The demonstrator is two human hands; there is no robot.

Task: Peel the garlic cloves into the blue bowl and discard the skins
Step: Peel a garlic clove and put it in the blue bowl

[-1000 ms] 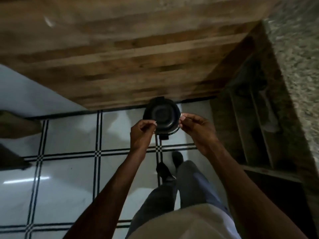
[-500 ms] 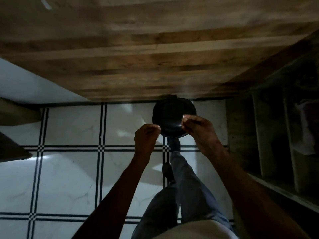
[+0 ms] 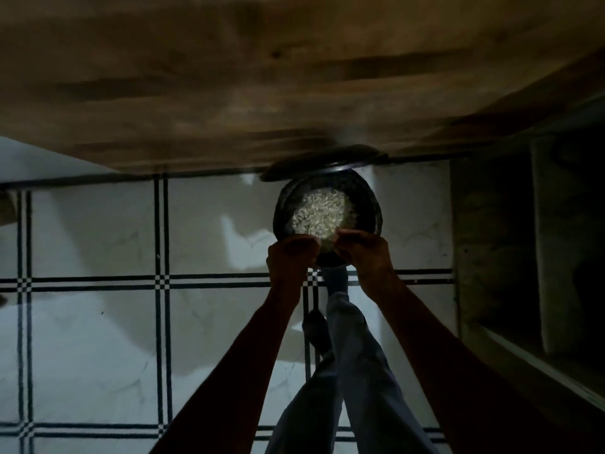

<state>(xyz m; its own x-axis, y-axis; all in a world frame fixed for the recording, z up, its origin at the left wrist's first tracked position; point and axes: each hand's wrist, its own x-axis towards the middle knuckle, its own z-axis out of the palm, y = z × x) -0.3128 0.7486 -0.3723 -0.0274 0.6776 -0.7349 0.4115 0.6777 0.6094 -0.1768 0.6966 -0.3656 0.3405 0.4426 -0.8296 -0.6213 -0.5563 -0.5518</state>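
A round black pedal bin (image 3: 375,213) stands on the floor with its lid (image 3: 324,162) tipped up at the back. A heap of pale garlic skins (image 3: 322,212) lies inside it. My left hand (image 3: 290,261) and my right hand (image 3: 364,257) hover side by side over the bin's near rim. Each has its fingers bunched together, pinching what look like skins; the light is too dim to show them clearly. A dark-shoed foot (image 3: 334,279) rests at the bin's base. No blue bowl or garlic cloves are in view.
A wooden surface (image 3: 262,77) fills the upper part of the view, reaching just over the bin. The floor (image 3: 98,231) is white tile with black lines. Dark open shelving (image 3: 540,257) stands to the right. My legs (image 3: 353,371) are below the hands.
The bin's lid has swung up, exposing the skins inside. Both hands have moved closer together and forward over the opening, and the foot has come up to the bin's base.
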